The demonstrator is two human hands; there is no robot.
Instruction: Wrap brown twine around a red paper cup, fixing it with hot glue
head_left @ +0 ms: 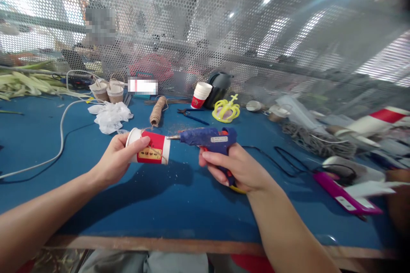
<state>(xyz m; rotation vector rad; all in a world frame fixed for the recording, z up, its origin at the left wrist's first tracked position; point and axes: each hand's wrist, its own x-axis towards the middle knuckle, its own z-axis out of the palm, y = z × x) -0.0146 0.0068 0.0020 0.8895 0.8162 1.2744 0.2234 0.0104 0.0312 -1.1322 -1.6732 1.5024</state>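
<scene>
My left hand grips a red and white paper cup that lies on its side in the air, its wider rim toward my palm. A thin strand of twine crosses the cup's printed label. In my right hand is a blue hot glue gun, fingers wrapped round its handle near the orange trigger. The gun's metal nozzle meets the cup at its right end; whether it touches cannot be made out. Behind the cup lies a roll of brown twine.
Pliers, stacked paper cups, a yellow crown-shaped piece and a dark kettle stand behind. White netting and two twine-wrapped cups are left. Right are grey cord and a purple item. Perforated metal screens the back.
</scene>
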